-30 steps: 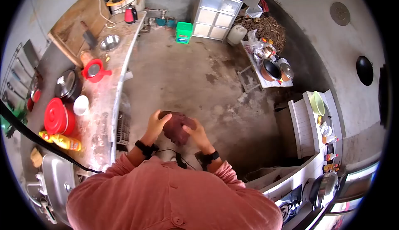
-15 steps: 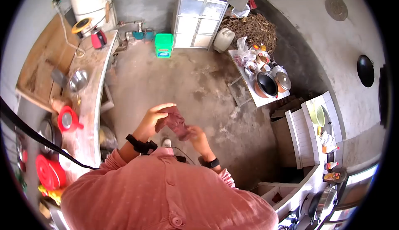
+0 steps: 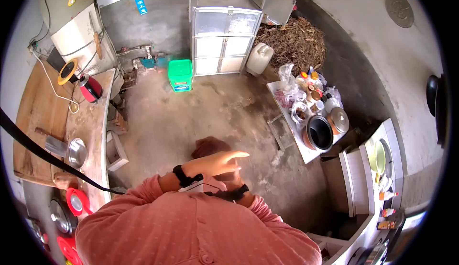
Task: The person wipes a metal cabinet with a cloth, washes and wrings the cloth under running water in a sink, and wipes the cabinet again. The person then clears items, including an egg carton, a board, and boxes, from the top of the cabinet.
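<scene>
My left hand (image 3: 222, 163) reaches across to the right with its fingers stretched out and apart, in front of my chest. Just below it is my right hand (image 3: 233, 182), its fingers partly hidden behind the left. A crumpled brownish-red cloth (image 3: 209, 146) shows beyond my left hand and wrist. It runs beneath the left hand towards the right hand, which appears to grip it; the exact contact is covered. Dark bands sit on both wrists.
A wooden counter (image 3: 98, 121) with a red kettle (image 3: 90, 89) and a metal bowl (image 3: 76, 153) runs along the left. A green bucket (image 3: 180, 76) stands by a metal cabinet (image 3: 224, 40). On the right, a low table (image 3: 306, 155) carries a black pot (image 3: 319, 133) and jars.
My left hand has left the cloth's side and crossed over to the right, above my right hand. The cloth now lies partly behind it. The view has tilted up and shifted.
</scene>
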Tool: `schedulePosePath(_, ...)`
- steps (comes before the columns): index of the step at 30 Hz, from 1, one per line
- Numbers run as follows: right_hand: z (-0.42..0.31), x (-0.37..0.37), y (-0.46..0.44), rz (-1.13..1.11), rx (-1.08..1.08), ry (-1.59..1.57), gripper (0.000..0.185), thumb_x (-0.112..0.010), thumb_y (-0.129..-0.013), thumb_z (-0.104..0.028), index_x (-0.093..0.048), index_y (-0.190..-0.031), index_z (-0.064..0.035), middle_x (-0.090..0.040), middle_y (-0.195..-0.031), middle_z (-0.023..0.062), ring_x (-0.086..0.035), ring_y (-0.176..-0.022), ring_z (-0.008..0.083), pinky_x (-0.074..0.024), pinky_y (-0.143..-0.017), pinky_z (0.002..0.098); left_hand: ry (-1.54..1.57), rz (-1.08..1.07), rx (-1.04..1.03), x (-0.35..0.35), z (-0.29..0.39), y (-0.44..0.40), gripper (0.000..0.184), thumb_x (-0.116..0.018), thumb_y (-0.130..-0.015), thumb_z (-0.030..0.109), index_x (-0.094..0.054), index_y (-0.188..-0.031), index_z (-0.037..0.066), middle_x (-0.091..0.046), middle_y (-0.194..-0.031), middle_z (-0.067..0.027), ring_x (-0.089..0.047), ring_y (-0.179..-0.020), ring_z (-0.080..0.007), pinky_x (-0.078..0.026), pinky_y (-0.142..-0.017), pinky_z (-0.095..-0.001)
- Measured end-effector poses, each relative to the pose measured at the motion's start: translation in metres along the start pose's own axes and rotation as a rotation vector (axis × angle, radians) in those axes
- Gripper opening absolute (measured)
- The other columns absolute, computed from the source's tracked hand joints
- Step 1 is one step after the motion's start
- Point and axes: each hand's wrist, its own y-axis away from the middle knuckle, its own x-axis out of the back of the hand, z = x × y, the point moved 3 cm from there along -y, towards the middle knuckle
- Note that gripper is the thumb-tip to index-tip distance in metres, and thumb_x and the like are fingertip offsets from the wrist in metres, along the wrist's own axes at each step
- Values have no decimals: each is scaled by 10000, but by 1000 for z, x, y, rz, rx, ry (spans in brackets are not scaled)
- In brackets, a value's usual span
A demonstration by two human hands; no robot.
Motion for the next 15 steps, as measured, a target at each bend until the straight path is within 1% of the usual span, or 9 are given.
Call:
schedulePosePath(2, -1, 22, -39, -71, 62, 391, 375, -392, -880, -155, -332, -1234, -47, -383, -1215, 86, -361, -1152, 156, -314, -930, 262, 125, 26, 67, 26, -16, -32, 438, -467, -868, 187, -344, -1251, 12, -369, -1291, -101, -318, -1201, -182, -250, -980, -303)
schedulePosePath(5, -20, 47, -107, -31, 470, 603, 369, -400, -885, -171, -338, -1228, -51, -403, -1184, 80, -409, -1104, 142, -329, -907, 241, 342, 107, 85, 80, -44, -71, 430, -439, -885, 220, -340, -1260, 34, -328, -1316, -79, -324, -1190, -158, -282, -964, -307)
schedulePosePath(7, -16, 59, -169, -207, 301, -595, 364, -415, -879, -171, -351, -1216, -52, -447, -1122, 71, -450, -1050, 141, -362, -866, 241, 188, 126, 178, 121, -40, -87, 414, -483, -861, 172, -376, -1236, 33, -385, -1278, -89, -419, -1117, -164, -359, -902, -295)
schedulePosePath(9, -32, 64, -234, -289, 163, -1196, 362, -423, -875, -171, -357, -1211, -52, -468, -1090, 67, -470, -1023, 140, -379, -846, 241, -100, 180, 185, 171, -19, -96, 374, -515, -834, 109, -425, -1186, 18, -455, -1216, -91, -510, -1006, -169, -420, -830, -283)
schedulePosePath(10, -46, 73, -260, -42, 333, -640, 347, -446, -863, -184, -380, -1160, -15, -495, -977, 71, -501, -927, 150, -409, -752, 241, -392, 334, 113, 199, -15, -95, 337, -524, -818, 67, -456, -1143, 7, -531, -1107, -86, -550, -914, -172, -432, -813, -282)
schedulePosePath(11, -70, 75, -282, 56, 406, -350, 344, -457, -857, -191, -391, -1134, 3, -508, -920, 73, -516, -879, 154, -425, -704, 241, -392, 543, -182, 226, -62, -86, 278, -512, -827, 74, -488, -1096, 10, -571, -1009, -73, -557, -857, -154, -441, -783, -275)
schedulePosePath(12, -94, 78, -303, 174, 457, -61, 344, -469, -851, -197, -402, -1109, 22, -522, -863, 75, -532, -831, 159, -440, -657, 241, -132, 717, -61, 258, -81, -76, 205, -488, -847, 102, -529, -1024, 7, -597, -916, -54, -554, -841, -139, -441, -759, -260)
schedulePosePath(14, -132, 73, -333, 77, 312, -212, 344, -511, -801, -203, -434, -1031, 41, -510, -816, 79, -528, -754, 156, -426, -623, 219, -305, 991, 215, 319, -59, -54, 181, -455, -869, 130, -553, -957, 6, -602, -865, -47, -557, -818, -128, -446, -728, -251)
schedulePosePath(15, -144, 72, -346, 46, 259, -260, 345, -525, -785, -206, -445, -1005, 47, -506, -800, 80, -527, -728, 155, -421, -612, 212, -100, 1157, 189, 348, -80, -38, 179, -447, -872, 134, -559, -943, 13, -606, -847, -54, -571, -772, -132, -453, -700, -247)
